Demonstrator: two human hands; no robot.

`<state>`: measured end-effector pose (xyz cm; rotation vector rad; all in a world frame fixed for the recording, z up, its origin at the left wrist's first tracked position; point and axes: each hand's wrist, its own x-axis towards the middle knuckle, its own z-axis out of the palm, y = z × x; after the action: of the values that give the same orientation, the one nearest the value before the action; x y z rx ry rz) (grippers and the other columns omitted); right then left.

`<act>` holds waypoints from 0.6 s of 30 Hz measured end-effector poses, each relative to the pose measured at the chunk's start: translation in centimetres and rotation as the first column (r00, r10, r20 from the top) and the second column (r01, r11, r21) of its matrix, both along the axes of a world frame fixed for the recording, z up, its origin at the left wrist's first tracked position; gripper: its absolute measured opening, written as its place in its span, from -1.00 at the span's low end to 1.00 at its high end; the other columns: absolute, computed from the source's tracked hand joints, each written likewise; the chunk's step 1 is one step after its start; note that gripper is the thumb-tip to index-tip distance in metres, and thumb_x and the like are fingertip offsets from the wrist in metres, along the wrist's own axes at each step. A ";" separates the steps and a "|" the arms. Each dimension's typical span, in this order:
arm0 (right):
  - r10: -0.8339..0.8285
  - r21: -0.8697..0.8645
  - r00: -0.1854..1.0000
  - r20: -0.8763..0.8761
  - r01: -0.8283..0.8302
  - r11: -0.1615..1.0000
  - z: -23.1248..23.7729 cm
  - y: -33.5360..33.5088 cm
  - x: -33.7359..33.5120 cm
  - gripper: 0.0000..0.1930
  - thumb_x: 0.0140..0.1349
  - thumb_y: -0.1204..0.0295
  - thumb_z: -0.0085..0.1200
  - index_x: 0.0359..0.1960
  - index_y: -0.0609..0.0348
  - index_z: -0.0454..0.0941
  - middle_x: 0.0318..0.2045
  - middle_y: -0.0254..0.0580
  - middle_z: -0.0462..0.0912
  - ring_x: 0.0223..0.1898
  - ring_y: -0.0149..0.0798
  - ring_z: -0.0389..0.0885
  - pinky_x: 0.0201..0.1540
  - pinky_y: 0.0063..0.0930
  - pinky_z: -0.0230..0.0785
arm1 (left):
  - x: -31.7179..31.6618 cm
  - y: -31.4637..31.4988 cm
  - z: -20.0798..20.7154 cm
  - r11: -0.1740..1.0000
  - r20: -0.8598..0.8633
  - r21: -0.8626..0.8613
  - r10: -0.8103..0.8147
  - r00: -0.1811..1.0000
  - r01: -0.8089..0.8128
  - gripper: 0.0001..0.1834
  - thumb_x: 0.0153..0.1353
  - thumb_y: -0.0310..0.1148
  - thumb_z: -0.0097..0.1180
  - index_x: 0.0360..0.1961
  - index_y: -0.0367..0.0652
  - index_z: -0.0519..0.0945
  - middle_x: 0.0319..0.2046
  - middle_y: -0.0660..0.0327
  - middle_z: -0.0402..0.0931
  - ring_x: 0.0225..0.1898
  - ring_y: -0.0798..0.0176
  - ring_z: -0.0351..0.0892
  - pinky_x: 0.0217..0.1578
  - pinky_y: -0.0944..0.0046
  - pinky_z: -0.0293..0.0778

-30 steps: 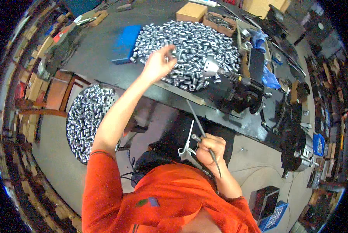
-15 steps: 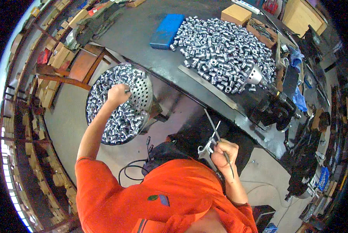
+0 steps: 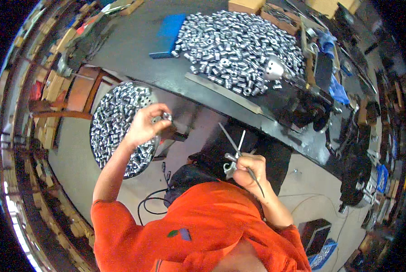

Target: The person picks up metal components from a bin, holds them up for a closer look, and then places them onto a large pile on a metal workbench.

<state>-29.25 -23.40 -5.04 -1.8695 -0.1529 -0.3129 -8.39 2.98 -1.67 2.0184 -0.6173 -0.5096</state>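
Observation:
My left hand (image 3: 145, 126) is raised over the right side of a round perforated metal pan (image 3: 145, 92), pinching a small shiny metal sleeve (image 3: 167, 116) between thumb and fingertips. Many similar sleeves (image 3: 114, 129) fill the pan. Above my lap, my right hand (image 3: 252, 168) is closed round a thin, dark grey tapered rod (image 3: 228, 138) that slants across the fist. A white stick (image 3: 242, 139) sticks up beside the rod. Next to the fist is a silver tool with a curved end (image 3: 228, 167); its kind and whether my fingers hold it are unclear.
A large heap of metal sleeves (image 3: 239, 52) covers part of the dark table (image 3: 121, 52), beside a blue box (image 3: 167, 34). A flat metal bar (image 3: 223, 93) lies along the near edge. Right of it stands a dark machine (image 3: 298, 106) with a silver cone-shaped head (image 3: 274, 69). A wooden chair (image 3: 82, 93) is behind the pan.
My left hand has lifted out of the pan and moved right, with a metal sleeve now showing in its fingertips. My right hand keeps its grip on the rod, slightly shifted. The view has turned a little.

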 end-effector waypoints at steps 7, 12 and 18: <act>0.009 0.014 1.000 -0.010 -0.009 1.000 0.9 -0.4 0.7 -0.74 -0.22 0.54 0.12 -0.70 0.18 0.20 -0.73 -0.15 0.25 -0.72 -0.10 0.27 -0.64 -0.32 0.07 | -4.8 -7.9 1.9 0.938 -0.073 -0.077 -0.344 0.936 0.339 -0.79 0.01 -0.60 0.18 -0.29 -0.27 0.50 -0.35 0.27 0.52 -0.26 0.43 0.50 -0.17 0.36 0.44; -0.012 -0.048 0.998 -0.063 0.009 0.999 1.5 -0.8 1.3 -0.77 -0.20 0.48 0.14 -0.70 0.18 0.28 -0.70 -0.05 0.35 -0.65 0.03 0.40 -0.60 -0.20 0.19 | -5.3 -9.7 2.3 0.894 0.079 0.033 -0.447 0.891 0.446 -0.71 -0.13 -0.55 0.27 -0.30 -0.24 0.54 -0.41 0.20 0.53 -0.32 0.28 0.54 -0.30 0.30 0.44; -0.059 -0.262 0.986 -0.155 0.017 0.965 1.5 0.1 1.5 -0.84 -0.22 0.47 0.13 -0.69 0.18 0.37 -0.67 0.02 0.44 -0.58 0.12 0.48 -0.54 -0.11 0.30 | -6.3 -10.8 2.1 0.765 0.485 0.267 -0.632 0.604 0.586 -0.70 -0.16 -0.46 0.32 -0.33 -0.24 0.58 -0.50 0.17 0.48 -0.43 0.16 0.48 -0.40 0.21 0.38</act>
<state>-27.71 -23.34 -3.58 -2.1514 -0.0478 -0.1713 -14.67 -7.79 0.42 1.9921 -1.7234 -0.3263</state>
